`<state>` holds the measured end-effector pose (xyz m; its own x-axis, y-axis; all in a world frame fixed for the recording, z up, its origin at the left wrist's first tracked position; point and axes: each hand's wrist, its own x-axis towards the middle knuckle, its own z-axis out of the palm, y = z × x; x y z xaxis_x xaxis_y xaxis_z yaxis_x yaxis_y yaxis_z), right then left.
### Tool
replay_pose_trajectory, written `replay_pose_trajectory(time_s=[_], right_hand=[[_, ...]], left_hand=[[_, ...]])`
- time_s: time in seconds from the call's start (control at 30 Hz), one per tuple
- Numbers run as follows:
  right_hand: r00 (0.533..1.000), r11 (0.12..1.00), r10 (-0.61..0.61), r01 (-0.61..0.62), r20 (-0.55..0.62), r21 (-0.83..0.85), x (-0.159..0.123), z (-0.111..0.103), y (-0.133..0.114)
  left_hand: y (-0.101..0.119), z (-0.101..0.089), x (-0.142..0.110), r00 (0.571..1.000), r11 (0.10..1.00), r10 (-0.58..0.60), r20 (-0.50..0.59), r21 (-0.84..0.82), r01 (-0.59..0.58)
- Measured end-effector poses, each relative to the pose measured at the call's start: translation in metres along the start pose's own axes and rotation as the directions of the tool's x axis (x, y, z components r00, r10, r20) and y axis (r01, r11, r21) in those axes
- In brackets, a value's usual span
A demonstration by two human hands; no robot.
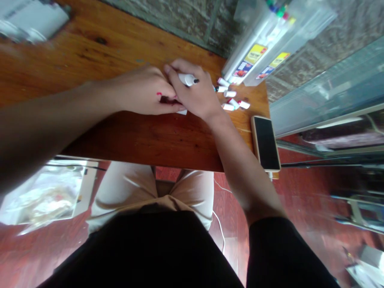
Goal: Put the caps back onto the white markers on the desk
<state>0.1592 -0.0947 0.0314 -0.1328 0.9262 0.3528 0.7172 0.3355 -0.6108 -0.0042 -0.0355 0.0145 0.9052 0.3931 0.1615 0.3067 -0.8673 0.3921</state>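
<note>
Both my hands meet near the far middle of the wooden table [126, 136]. My right hand [196, 94] is closed round a white marker [186, 79] with a dark tip that points right. My left hand [144, 90] is curled against it, fingers pinched on a small dark and red piece I cannot make out; a red smear shows on one finger. A small white piece [182, 112] peeks out under the hands. Several white marker caps [231, 100] lie scattered just right of my right hand.
A phone [265, 143] lies dark-screened at the table's right corner. Clear plastic marker boxes [264, 44] with yellow labels stand at the far right. A white object [30, 20] sits at the far left. A plastic bag [45, 196] lies on the red floor below.
</note>
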Motion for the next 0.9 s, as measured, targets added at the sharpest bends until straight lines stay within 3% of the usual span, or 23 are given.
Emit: replay_pose_trajectory(time_s=[0.27,0.47,0.9], right_hand=[[0.998,1.000,-0.006,0.006,-0.064,0.006,-0.002,-0.004,-0.013],[0.999,0.999,0.037,-0.038,-0.018,-0.021,-0.001,-0.003,-0.011],[1.000,1.000,0.010,-0.011,-0.026,-0.012,-0.002,-0.002,-0.010]], left_hand=[[0.008,-0.001,0.002,0.980,0.987,0.005,-0.201,0.156,0.027],[0.008,-0.002,0.002,0.992,0.993,-0.011,-0.129,0.111,0.026],[0.006,-0.001,0.003,0.989,0.997,0.022,-0.146,0.071,-0.012]])
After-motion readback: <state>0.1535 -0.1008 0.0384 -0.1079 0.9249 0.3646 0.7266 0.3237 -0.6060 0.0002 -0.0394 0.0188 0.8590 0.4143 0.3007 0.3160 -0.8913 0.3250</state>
